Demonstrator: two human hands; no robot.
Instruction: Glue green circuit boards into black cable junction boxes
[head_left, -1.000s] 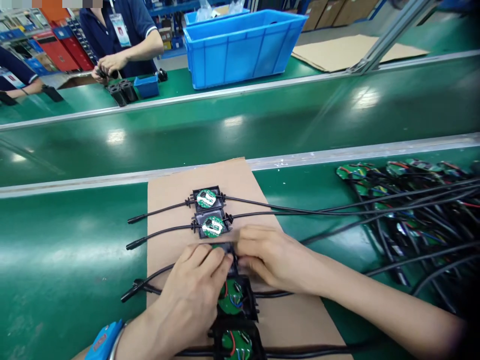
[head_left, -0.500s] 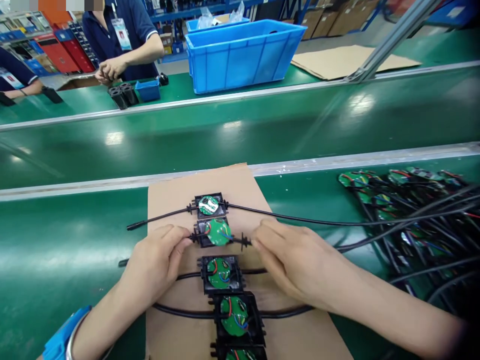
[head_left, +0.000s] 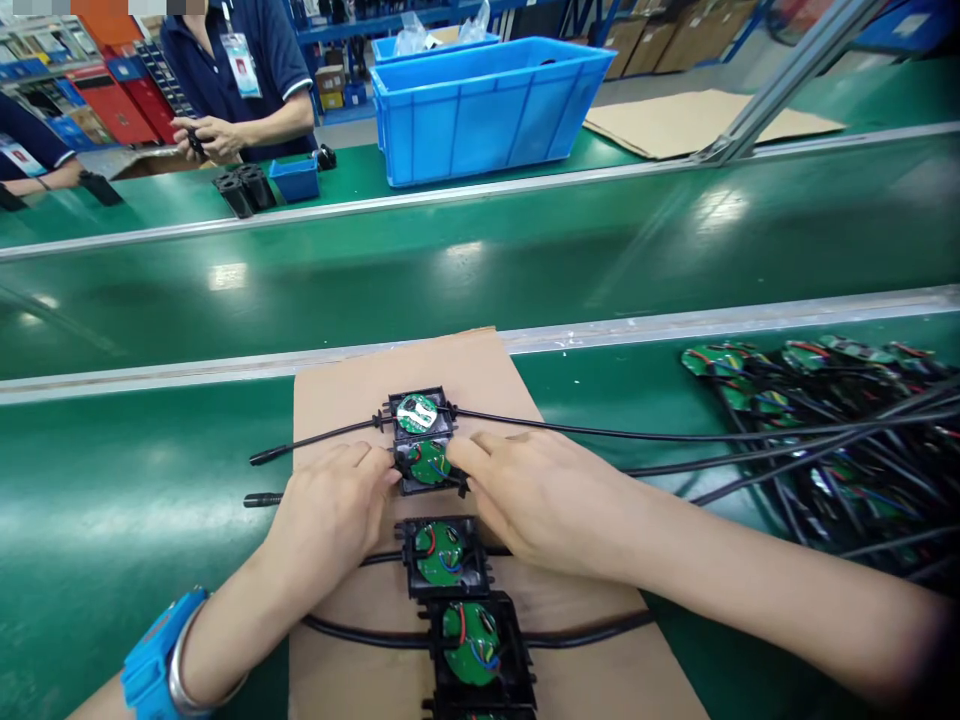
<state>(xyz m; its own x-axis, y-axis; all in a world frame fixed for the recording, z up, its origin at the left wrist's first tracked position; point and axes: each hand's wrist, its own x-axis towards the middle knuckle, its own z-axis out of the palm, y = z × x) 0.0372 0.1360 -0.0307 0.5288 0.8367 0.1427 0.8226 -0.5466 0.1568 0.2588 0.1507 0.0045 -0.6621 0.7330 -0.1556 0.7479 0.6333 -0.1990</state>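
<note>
Between my hands lies a black plastic housing (head_left: 407,486) with a round green circuit board (head_left: 430,462) in it. My left hand (head_left: 337,505) is closed at its left side, fingertips at the cable entry, and a black cable end (head_left: 262,500) sticks out beyond the hand. My right hand (head_left: 532,490) pinches the black cable at the right side; its fingers cover part of the board's edge and the grommet. Just behind, touching, lies another housing (head_left: 421,432) whose board carries a white mark. Nearer me are more wired housings (head_left: 444,557) in a column.
A cardboard sheet (head_left: 345,660) lies under the housings. At right is a heap of wired boards and black cables (head_left: 840,430). Across the green bench stand a blue bin (head_left: 487,120) and a small blue box (head_left: 295,180). A co-worker (head_left: 247,90) handles a dark part there.
My right hand has moved left with the cable, up to the housing's right edge. The board sits further down in the housing. My left hand has shifted slightly right. The co-worker's hands have risen.
</note>
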